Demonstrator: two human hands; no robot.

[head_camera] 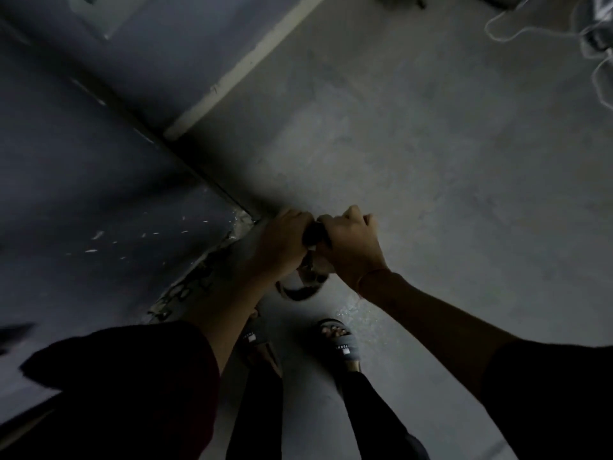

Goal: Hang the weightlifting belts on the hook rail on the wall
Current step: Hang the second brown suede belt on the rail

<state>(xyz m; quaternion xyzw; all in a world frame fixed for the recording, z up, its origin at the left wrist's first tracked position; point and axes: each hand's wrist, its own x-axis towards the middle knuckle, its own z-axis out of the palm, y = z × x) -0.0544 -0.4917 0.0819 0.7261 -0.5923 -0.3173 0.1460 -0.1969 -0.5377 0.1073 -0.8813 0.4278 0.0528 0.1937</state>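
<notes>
I look straight down in dim light. My left hand point(285, 245) and my right hand point(350, 245) are side by side in the middle of the view, both gripping a dark weightlifting belt point(314, 234) between them. The rest of the belt hangs below my hands in a loop, with what looks like a metal buckle near it; the loop is blurred. No hook rail is in view.
A dark grey wall point(99, 167) fills the left, meeting the concrete floor point(431, 144) at a pale skirting strip point(238, 71). My feet in grey slide sandals point(341, 346) stand below my hands. White cables point(593, 44) lie at the top right corner.
</notes>
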